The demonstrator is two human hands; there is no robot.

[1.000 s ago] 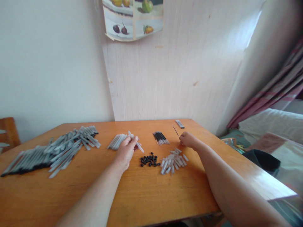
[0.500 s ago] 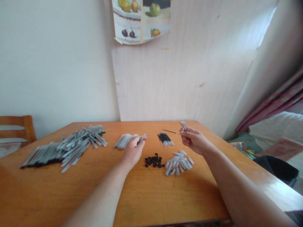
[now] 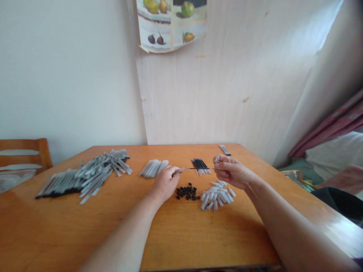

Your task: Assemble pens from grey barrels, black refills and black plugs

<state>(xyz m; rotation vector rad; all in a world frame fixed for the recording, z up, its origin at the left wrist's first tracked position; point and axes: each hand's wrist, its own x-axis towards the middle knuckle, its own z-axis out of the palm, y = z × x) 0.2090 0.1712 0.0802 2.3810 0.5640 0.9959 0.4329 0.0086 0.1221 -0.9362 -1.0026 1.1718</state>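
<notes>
My left hand (image 3: 167, 180) is closed around a translucent pen barrel (image 3: 178, 171), mostly hidden by the fingers. From the right, my right hand (image 3: 230, 170) pinches a thin dark pen refill (image 3: 200, 168) by its end. The refill lies level between the hands, its far tip meeting the barrel's open end; whether it is inside I cannot tell. Beneath it on the table lies a row of dark refills (image 3: 200, 163). Left of them is a row of empty barrels (image 3: 153, 168). Nearer me are small black plugs (image 3: 187, 192) and a heap of whitish pen caps (image 3: 217, 195).
A large pile of pens with black ends (image 3: 93, 172) covers the left of the wooden table (image 3: 181, 234). A few pens (image 3: 225, 149) lie at the back right. A wooden chair (image 3: 25, 155) stands at left, a black bin (image 3: 338, 204) at right.
My right hand has moved down with the refill, bringing it level with the barrel in my left hand. The refill's tip now meets the barrel's end, where before there was a gap.
</notes>
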